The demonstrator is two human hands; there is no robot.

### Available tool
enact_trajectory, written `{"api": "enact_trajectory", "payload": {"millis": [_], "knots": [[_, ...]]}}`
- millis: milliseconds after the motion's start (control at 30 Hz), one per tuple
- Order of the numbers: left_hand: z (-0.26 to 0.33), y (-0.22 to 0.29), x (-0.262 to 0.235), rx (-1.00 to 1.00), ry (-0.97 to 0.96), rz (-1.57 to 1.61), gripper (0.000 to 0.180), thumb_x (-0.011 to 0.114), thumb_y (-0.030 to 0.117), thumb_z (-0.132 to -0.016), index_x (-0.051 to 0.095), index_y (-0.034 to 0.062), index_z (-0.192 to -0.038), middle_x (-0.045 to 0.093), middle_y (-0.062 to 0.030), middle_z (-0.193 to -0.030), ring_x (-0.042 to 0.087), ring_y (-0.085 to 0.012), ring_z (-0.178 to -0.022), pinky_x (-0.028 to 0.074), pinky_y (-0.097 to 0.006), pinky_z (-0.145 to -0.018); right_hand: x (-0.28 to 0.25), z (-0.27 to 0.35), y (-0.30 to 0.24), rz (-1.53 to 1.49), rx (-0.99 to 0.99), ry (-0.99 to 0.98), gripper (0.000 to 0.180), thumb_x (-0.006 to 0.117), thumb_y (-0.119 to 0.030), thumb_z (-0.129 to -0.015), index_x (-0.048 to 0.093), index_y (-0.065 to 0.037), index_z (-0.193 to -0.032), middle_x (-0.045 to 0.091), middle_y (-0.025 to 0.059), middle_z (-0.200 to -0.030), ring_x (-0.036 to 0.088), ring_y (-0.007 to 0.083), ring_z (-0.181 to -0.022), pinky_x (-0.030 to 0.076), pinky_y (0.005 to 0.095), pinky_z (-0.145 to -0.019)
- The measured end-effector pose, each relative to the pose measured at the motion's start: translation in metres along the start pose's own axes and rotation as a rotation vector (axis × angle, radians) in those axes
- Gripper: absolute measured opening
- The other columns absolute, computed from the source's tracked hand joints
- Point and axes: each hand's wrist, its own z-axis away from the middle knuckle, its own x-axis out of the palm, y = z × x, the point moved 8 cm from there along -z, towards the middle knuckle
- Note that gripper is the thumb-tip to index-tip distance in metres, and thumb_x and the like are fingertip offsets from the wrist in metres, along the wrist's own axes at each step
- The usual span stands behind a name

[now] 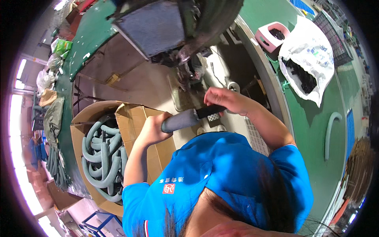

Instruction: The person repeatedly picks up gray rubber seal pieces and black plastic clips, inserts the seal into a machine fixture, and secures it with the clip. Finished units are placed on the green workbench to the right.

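A thick grey foam tube (181, 121) lies across the front of my body, tilted slightly up to the right. My left hand (156, 128) is wrapped round its left end. A narrower black piece (209, 111) meets the tube's right end; whether it sits inside is unclear. My right hand (227, 99) grips the black piece's far end, fingers curled over it. Below my left forearm stands an open cardboard box (146, 114), holding several bent grey-green foam tubes (103, 158).
Ahead stands a dark machine with a flat plate (152, 29). On the green table (312, 142) at right are a pink bin (266, 37), a white sack (312, 51) of black pieces and a curved foam tube (328, 134). Another green table (92, 35) is at upper left.
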Motion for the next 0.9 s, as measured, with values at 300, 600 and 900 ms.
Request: {"api": "enact_trajectory", "payload": {"millis": [300, 600, 900], "knots": [[0.059, -0.024, -0.073, 0.343, 0.504, 1.217, 0.032, 0.06, 0.006, -0.07, 0.042, 0.0079, -0.096, 0.04, 0.0, -0.067, 0.04, -0.0111, -0.054, 0.035, -0.026, -0.054, -0.125, 0.096, 0.155, -0.222, 0.062, 0.907, 0.052, 0.067, -0.029, -0.084, 0.044, -0.005, -0.124, 0.051, 0.0124, -0.119, 0.048, 0.0214, -0.111, 0.042, 0.0357, -0.091], [0.046, -0.001, -0.001, 0.251, 0.457, 1.103, 0.028, 0.065, 0.007, -0.065, 0.048, 0.0104, -0.087, 0.046, -0.0031, -0.065, 0.045, -0.0156, -0.055, 0.039, -0.03, -0.055, -0.165, 0.134, 0.088, -0.202, -0.278, 1.3, 0.029, 0.052, -0.03, -0.096, 0.052, -0.007, -0.113, 0.056, 0.0046, -0.113, 0.051, 0.0114, -0.101, 0.04, 0.0282, -0.089], [0.005, 0.099, 0.067, 0.115, -0.086, 0.14, 0.036, 0.074, 0.013, -0.058, 0.062, 0.0082, -0.091, 0.063, -0.013, -0.077, 0.063, -0.0321, -0.071, 0.05, -0.035, -0.063, 0.001, 0.1, -0.059, -0.208, -0.432, -0.41, 0.083, 0.032, -0.07, -0.087, 0.053, 0.005, -0.116, 0.055, 0.019, -0.12, 0.044, 0.0317, -0.123, 0.03, 0.046, -0.104]]}}
